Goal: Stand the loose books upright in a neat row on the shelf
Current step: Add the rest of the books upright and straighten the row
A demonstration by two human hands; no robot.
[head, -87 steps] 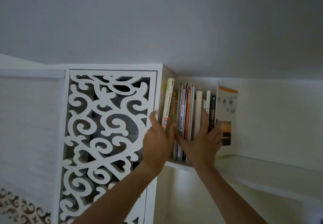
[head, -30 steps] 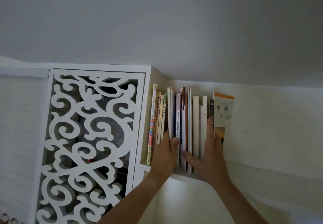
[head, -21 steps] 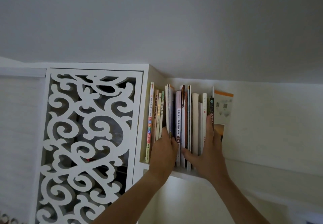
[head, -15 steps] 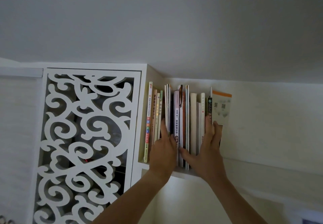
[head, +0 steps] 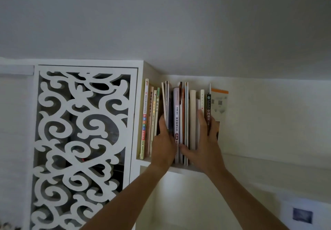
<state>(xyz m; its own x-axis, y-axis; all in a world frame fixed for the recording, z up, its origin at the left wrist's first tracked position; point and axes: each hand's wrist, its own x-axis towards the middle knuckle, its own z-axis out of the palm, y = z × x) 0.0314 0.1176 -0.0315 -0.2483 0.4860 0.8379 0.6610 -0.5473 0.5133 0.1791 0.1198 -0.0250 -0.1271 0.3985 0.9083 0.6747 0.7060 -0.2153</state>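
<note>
A row of books [head: 192,118] stands upright on a high white shelf [head: 254,159], packed against the cabinet side at the left. My left hand [head: 163,147] reaches up with straight fingers slid into the gap between a green-spined book [head: 157,107] and a bunch of thin books [head: 166,104]. My right hand [head: 206,145] lies flat against the spines, thumb stretched left along their lower ends. Its fingers spread on either side of a dark-spined book [head: 208,107]. An orange-topped book [head: 219,104] ends the row on the right.
A white cabinet with a scroll-cut fretwork panel [head: 80,140] borders the shelf on the left. The ceiling hangs close above the books. The shelf runs on bare to the right. A small picture [head: 302,215] hangs on the wall at lower right.
The leftmost books, leaning before, now stand straight against the cabinet side. My left hand moved from the cabinet edge into the row. My right hand's fingers spread around the dark book.
</note>
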